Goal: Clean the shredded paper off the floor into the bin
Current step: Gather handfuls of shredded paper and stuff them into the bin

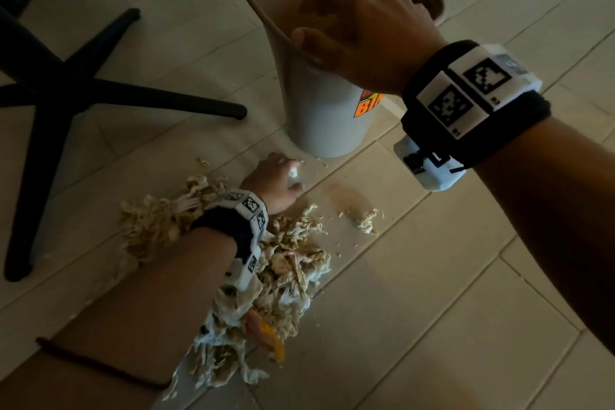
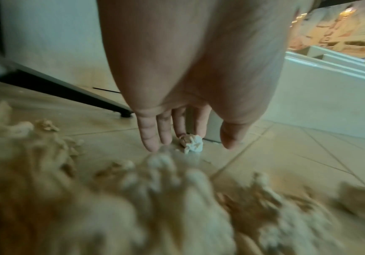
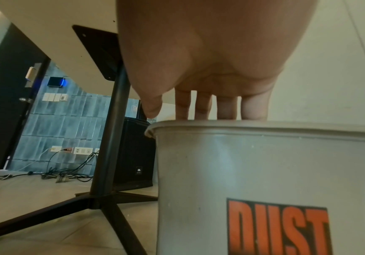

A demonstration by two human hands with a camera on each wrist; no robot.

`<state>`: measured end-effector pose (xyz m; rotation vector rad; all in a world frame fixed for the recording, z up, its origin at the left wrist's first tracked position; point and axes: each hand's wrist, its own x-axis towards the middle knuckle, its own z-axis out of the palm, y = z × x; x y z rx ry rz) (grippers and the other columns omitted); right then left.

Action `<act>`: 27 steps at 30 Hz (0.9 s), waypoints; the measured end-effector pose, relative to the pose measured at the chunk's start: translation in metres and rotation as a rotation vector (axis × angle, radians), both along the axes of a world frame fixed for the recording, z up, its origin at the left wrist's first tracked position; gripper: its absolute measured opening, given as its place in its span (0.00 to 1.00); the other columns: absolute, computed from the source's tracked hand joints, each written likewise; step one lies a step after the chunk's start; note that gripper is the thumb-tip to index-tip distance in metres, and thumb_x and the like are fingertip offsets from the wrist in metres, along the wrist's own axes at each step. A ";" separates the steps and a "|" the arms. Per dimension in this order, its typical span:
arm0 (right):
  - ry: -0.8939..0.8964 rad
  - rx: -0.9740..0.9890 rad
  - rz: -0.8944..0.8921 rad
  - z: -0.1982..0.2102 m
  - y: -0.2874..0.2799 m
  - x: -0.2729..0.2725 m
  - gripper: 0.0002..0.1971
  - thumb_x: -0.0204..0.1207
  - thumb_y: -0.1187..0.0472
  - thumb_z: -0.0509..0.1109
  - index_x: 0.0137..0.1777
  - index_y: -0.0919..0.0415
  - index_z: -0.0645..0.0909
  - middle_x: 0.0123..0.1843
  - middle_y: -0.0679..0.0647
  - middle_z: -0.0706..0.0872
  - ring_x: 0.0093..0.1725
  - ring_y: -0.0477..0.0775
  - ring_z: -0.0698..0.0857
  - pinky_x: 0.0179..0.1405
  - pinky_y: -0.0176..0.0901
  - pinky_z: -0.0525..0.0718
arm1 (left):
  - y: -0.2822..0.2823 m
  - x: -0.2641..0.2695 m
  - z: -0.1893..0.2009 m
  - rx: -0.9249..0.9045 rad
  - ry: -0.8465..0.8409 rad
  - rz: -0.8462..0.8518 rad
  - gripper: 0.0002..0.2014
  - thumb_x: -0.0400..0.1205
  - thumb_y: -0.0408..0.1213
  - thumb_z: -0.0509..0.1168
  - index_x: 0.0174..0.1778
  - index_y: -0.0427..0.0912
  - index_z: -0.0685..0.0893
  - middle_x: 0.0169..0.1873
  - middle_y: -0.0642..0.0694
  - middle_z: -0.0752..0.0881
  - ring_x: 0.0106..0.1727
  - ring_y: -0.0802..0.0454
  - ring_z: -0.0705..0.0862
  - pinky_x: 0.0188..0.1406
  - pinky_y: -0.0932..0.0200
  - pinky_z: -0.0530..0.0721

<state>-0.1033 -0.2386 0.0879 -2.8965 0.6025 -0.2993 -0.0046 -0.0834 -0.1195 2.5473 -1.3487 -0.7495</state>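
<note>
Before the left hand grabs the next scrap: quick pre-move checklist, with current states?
1. Bin upright on the floor: ok.
2. Bin mouth free for a drop: not ok, right hand hangs over it, fingers dipping below the rim.
3. Right hand empty: cannot tell, fingertips hidden.
4. Left hand open for a pinch: ok, fingers straight.
5. Crumpled paper scrap within reach: ok, right at the fingertips.
6. Shredded paper pile cleared: not ok, much lies under the left forearm.
</note>
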 end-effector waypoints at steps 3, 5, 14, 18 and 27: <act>-0.055 0.005 0.031 -0.001 0.002 -0.003 0.25 0.85 0.38 0.52 0.77 0.48 0.71 0.73 0.52 0.78 0.64 0.54 0.81 0.49 0.44 0.71 | 0.000 -0.032 0.000 -0.041 0.002 -0.129 0.27 0.81 0.59 0.60 0.75 0.55 0.71 0.74 0.48 0.71 0.73 0.45 0.72 0.68 0.42 0.77; -0.096 0.022 0.044 -0.002 0.003 -0.004 0.23 0.87 0.42 0.53 0.76 0.50 0.73 0.71 0.52 0.79 0.64 0.52 0.81 0.51 0.40 0.70 | -0.006 -0.055 -0.001 -0.011 0.000 -0.253 0.30 0.81 0.62 0.58 0.79 0.59 0.64 0.78 0.51 0.65 0.77 0.44 0.68 0.70 0.40 0.74; -0.260 0.046 0.124 -0.007 0.015 -0.026 0.22 0.86 0.49 0.57 0.75 0.56 0.74 0.70 0.57 0.80 0.69 0.56 0.77 0.61 0.40 0.71 | -0.005 -0.105 -0.004 0.089 -0.156 -0.594 0.25 0.82 0.57 0.59 0.76 0.66 0.68 0.81 0.53 0.61 0.79 0.42 0.62 0.75 0.39 0.61; -0.467 0.049 0.116 -0.015 0.030 -0.038 0.19 0.84 0.53 0.60 0.71 0.60 0.79 0.64 0.59 0.82 0.64 0.58 0.79 0.59 0.44 0.78 | 0.027 -0.091 0.009 0.135 -0.168 -0.584 0.26 0.78 0.65 0.58 0.72 0.64 0.72 0.78 0.53 0.66 0.77 0.44 0.66 0.74 0.36 0.62; -0.547 0.142 0.112 -0.048 0.088 -0.066 0.12 0.84 0.60 0.63 0.63 0.59 0.83 0.60 0.59 0.83 0.59 0.60 0.81 0.56 0.48 0.79 | 0.085 -0.090 0.023 0.152 -0.153 -0.470 0.15 0.80 0.40 0.67 0.63 0.56 0.84 0.64 0.48 0.79 0.61 0.42 0.81 0.58 0.49 0.79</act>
